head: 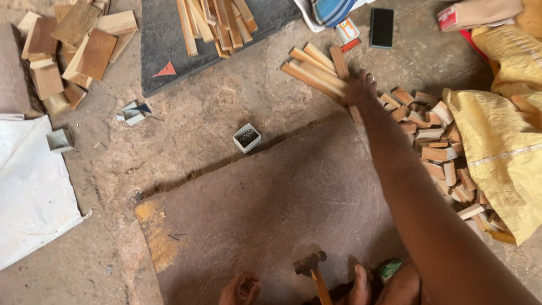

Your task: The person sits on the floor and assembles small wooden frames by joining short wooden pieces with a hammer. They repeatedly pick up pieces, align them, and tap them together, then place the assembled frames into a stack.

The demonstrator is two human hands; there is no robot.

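Selection step — right hand (pixel 359 88), fingers closing over the wood strips (pixel 316 70) at upper centre; left hand (pixel 240 289), loosely curled, rests beside the hammer (pixel 312 270) at the bottom edge. Lifting one strip needs a firm pinch.

right hand (pixel 359 88) on wooden slats (pixel 316 70)

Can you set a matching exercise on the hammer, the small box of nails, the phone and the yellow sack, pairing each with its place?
Things:
1. hammer
2. small box of nails
3. phone
4. yellow sack

Places:
a. far right, beside the heap of small wood blocks
b. top edge, lying flat on the floor
c. bottom centre, head on the dark board
d. middle of the floor, by the board's far edge

Pairs: 1-c, 2-d, 3-b, 4-a
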